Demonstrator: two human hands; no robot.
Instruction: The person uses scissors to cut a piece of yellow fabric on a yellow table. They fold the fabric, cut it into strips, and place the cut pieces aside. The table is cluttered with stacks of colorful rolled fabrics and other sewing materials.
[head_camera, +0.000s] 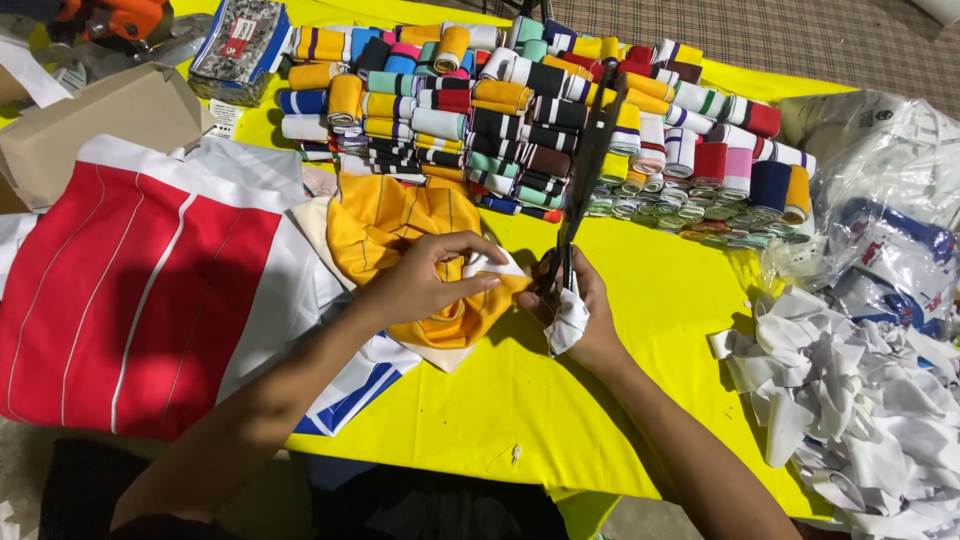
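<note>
My left hand (425, 280) pinches a bunched yellow-orange striped cloth piece (405, 225) with a white edge, holding it on the yellow table cover (660, 300). My right hand (580, 305) grips the handles of large black scissors (590, 160), whose long blades point up and away over the table. A white scrap of cloth (568, 318) is tucked in my right hand too. The two hands nearly touch at the cloth's white edge.
A red-and-white striped fabric stack (140, 290) lies at the left. Many rolled striped collar bands (520, 110) fill the far middle. White cloth scraps (850, 400) pile at the right beside plastic bags (880, 190). A cardboard box (90, 120) sits far left.
</note>
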